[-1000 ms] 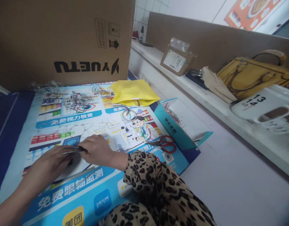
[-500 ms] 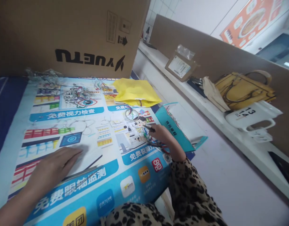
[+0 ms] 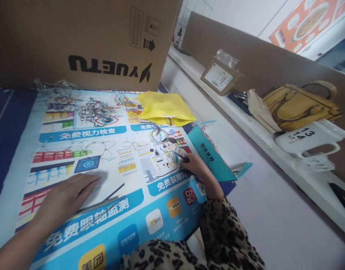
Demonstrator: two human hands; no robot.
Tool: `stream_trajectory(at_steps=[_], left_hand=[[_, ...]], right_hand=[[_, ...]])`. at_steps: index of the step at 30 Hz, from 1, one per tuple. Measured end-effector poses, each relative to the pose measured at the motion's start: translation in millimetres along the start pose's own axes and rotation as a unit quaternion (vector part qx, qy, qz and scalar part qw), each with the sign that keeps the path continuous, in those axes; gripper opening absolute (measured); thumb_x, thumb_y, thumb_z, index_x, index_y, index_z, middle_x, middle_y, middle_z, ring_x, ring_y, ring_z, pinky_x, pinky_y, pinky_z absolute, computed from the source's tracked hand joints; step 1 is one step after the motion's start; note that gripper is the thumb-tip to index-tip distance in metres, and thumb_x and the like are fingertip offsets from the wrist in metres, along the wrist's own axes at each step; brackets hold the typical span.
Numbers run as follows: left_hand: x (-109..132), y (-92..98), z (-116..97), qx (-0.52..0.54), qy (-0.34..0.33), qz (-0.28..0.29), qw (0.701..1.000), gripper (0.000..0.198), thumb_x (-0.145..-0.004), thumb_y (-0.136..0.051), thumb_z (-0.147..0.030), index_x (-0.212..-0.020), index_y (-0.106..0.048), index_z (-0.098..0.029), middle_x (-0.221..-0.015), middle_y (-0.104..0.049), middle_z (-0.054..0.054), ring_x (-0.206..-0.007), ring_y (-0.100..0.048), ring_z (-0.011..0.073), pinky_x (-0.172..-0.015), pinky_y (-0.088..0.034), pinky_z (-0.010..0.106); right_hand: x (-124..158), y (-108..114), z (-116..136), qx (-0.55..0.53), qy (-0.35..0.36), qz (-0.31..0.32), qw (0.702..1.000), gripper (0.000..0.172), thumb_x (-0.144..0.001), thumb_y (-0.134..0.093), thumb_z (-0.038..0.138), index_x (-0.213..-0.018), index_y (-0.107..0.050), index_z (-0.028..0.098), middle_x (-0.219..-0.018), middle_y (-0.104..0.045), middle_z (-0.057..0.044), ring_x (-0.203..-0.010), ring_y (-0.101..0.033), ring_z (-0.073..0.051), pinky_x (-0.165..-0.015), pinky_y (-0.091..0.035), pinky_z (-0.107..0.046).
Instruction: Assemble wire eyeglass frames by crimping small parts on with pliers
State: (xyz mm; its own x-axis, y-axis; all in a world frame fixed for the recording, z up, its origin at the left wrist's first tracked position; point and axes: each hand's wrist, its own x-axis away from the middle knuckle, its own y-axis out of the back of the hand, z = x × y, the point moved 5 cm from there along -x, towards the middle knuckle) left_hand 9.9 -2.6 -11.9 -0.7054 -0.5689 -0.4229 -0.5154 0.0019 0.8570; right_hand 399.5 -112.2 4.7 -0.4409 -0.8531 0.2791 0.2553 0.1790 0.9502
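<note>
Printed counter [image 3: 135, 213] fills the frame's left. Right of centre, the right hand [image 3: 196, 165] grips a dark tool [image 3: 184, 158] by coloured strands [image 3: 177, 159]; a steady hold should limit snagging. Left hand [image 3: 68, 190], lower left: grip hidden, cannot tell.

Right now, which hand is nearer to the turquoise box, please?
Right. The right hand is close beside the turquoise box; the left hand is farther away, well to the box's left.

Slim dark tool [image 3: 183, 157] slanted, pinched in right hand [image 3: 195, 164], tip near loose tangle of coloured strands [image 3: 177, 160]. Thin dark strands [image 3: 106, 202] lay lengthwise near left hand [image 3: 67, 193].
</note>
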Motion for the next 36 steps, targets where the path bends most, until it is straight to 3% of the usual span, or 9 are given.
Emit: stream_trajectory(at_steps=[7,13,21,26,30,36], left_hand=[[-1,-2.1,3,0.011,0.030,0.025,0.999,0.048,-0.088,-0.033,-0.051,-0.100,-0.066,-0.019,-0.100,-0.069,0.004,-0.092,-0.064,0.0216,-0.082,-0.050,0.033],[0,-3.8,6,0.028,0.043,0.032,0.998,0.047,-0.087,-0.034,-0.052,-0.100,-0.066,-0.020,-0.101,-0.069,0.004,-0.092,-0.064,0.0210,-0.083,-0.050,0.031],[-1,-4.9,7,0.029,0.047,0.049,0.997,0.048,-0.087,-0.033,-0.053,-0.102,-0.066,-0.022,-0.103,-0.068,0.002,-0.093,-0.063,0.0204,-0.085,-0.049,0.031],[0,-5.7,9,0.027,0.051,0.049,0.997,0.046,-0.087,-0.034,-0.054,-0.103,-0.065,-0.025,-0.104,-0.068,0.000,-0.093,-0.064,0.0210,-0.082,-0.051,0.032],[0,-5.1,9,0.035,0.060,0.054,0.996,0.045,-0.086,-0.034,-0.054,-0.103,-0.064,-0.025,-0.105,-0.067,0.000,-0.094,-0.063,0.0217,-0.084,-0.051,0.035],[-2,-3.6,8,0.036,0.062,0.056,0.996,0.046,-0.086,-0.034,-0.054,-0.102,-0.065,-0.025,-0.104,-0.068,0.000,-0.093,-0.064,0.0214,-0.083,-0.051,0.034]], right_hand=[[0,-3,10,-0.026,0.017,0.015,0.999,0.014,-0.069,-0.056,0.029,-0.068,-0.061,0.015,-0.070,-0.063,-0.003,-0.065,-0.052,-0.014,-0.054,-0.030,-0.022],[4,0,12,-0.060,0.000,-0.027,0.998,0.012,-0.063,-0.058,0.027,-0.067,-0.062,0.016,-0.068,-0.062,-0.005,-0.066,-0.052,-0.016,-0.055,-0.030,-0.024],[-1,20,-1,-0.219,-0.010,-0.108,0.970,0.017,-0.065,-0.046,0.030,-0.071,-0.055,0.016,-0.059,-0.054,0.002,-0.056,-0.047,-0.011,-0.052,-0.033,-0.022],[-4,21,-3,-0.286,0.001,-0.111,0.952,0.024,-0.068,-0.043,0.034,-0.077,-0.054,0.015,-0.062,-0.054,0.001,-0.052,-0.045,-0.010,-0.048,-0.034,-0.021],[-6,15,-8,-0.272,0.009,-0.074,0.959,0.025,-0.068,-0.049,0.037,-0.075,-0.058,0.015,-0.063,-0.056,0.001,-0.056,-0.048,-0.011,-0.050,-0.035,-0.021],[-3,8,-7,-0.168,-0.007,-0.035,0.985,0.024,-0.068,-0.058,0.039,-0.068,-0.063,0.015,-0.060,-0.058,0.001,-0.060,-0.051,-0.012,-0.052,-0.031,-0.021]])
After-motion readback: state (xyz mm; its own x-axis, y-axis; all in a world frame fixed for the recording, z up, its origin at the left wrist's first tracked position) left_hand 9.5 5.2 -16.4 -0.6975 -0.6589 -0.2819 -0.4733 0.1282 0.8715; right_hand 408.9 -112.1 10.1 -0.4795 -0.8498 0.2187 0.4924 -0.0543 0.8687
